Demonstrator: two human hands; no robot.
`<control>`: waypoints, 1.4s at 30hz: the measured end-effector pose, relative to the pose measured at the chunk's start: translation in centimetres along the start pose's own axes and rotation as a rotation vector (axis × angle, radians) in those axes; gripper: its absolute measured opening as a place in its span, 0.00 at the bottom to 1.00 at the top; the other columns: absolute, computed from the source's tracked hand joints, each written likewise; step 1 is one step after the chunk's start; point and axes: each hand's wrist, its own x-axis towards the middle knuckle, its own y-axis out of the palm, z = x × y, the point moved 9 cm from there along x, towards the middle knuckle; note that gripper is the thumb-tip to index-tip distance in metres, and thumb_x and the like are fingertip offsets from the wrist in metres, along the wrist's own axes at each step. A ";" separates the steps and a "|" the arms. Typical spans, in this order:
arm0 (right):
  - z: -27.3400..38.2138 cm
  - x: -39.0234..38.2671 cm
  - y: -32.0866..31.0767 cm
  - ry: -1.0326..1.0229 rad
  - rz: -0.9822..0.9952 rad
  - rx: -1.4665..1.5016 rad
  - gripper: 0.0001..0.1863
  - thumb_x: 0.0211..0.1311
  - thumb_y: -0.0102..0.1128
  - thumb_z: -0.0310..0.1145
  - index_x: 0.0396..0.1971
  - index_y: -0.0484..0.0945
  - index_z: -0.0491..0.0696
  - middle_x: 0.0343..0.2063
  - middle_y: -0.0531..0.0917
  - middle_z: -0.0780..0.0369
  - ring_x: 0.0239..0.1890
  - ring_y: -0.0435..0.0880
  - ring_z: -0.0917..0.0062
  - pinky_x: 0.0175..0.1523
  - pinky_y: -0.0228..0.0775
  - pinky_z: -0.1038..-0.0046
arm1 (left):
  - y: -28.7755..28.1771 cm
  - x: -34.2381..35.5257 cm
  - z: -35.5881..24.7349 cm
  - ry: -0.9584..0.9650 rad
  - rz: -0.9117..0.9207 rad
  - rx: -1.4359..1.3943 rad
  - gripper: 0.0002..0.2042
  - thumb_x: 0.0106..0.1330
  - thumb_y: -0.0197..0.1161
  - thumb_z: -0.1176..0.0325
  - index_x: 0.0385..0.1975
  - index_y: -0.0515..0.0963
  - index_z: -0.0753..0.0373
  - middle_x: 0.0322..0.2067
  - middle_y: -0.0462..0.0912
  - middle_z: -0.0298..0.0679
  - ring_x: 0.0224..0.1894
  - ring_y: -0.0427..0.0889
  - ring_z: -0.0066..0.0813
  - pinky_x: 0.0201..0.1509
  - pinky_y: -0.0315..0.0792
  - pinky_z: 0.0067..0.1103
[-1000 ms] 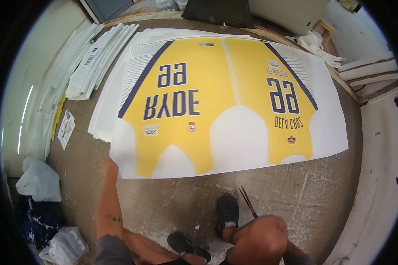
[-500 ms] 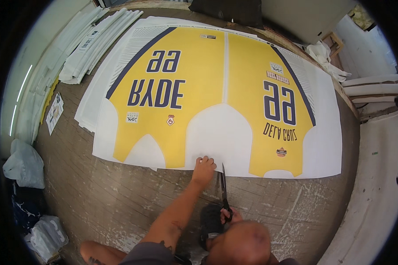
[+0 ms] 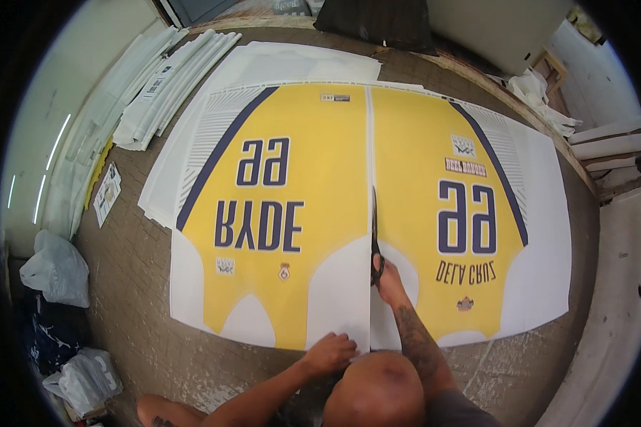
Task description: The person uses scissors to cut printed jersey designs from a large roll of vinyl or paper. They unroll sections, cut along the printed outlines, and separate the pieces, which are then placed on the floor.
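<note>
A large white sheet (image 3: 342, 285) printed with two yellow jersey panels lies on the floor, the dark lettering upside down to me. My right hand (image 3: 387, 279) is closed round the handles of black scissors (image 3: 375, 245). Their blades lie along the narrow white strip between the left panel (image 3: 320, 164) and the right panel (image 3: 413, 164). Behind the scissors a cut runs through the white gap to the sheet's near edge. My left hand (image 3: 332, 352) has its fingers curled at that edge, just left of the cut, gripping the sheet.
More white sheets (image 3: 299, 60) lie under the printed one. Rolled white sheets (image 3: 174, 85) are along the left wall. Plastic bags (image 3: 57, 270) sit at the lower left, and a small printed card (image 3: 107, 194) lies by the rolls. A black item (image 3: 374, 25) stands at the back.
My right hand and the scissors have moved forward from the near edge far into the sheet, leaving a cut behind them. The sheet appears lower in view; my left hand remains near its edge.
</note>
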 end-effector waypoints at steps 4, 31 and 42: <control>5.4 10.1 0.1 -0.013 0.010 -0.042 0.21 0.72 0.54 0.52 0.27 0.73 0.49 0.21 0.73 0.69 0.22 0.71 0.83 0.29 0.63 0.78 | 1.9 -0.4 1.5 -0.155 0.095 -0.178 0.16 0.59 0.59 0.65 0.48 0.78 0.57 0.43 0.78 0.36 0.47 0.74 0.38 0.48 0.68 0.32; 5.4 -0.2 -3.8 -0.580 -0.480 -1.098 0.41 0.40 0.81 0.39 0.55 0.73 0.36 0.49 0.79 0.49 0.55 0.76 0.51 0.59 0.68 0.59 | 1.9 -0.3 12.6 -0.041 -0.116 0.194 0.16 0.57 0.64 0.66 0.45 0.76 0.61 0.57 0.73 0.44 0.62 0.68 0.44 0.64 0.63 0.39; 6.7 -1.9 -8.1 -0.630 -0.729 -1.168 0.07 0.50 0.56 0.16 0.30 0.80 0.40 0.27 0.82 0.50 0.32 0.80 0.53 0.40 0.71 0.61 | 2.4 -0.9 12.4 -0.268 -0.117 0.096 0.15 0.67 0.59 0.57 0.44 0.81 0.61 0.64 0.65 0.45 0.73 0.52 0.49 0.72 0.41 0.60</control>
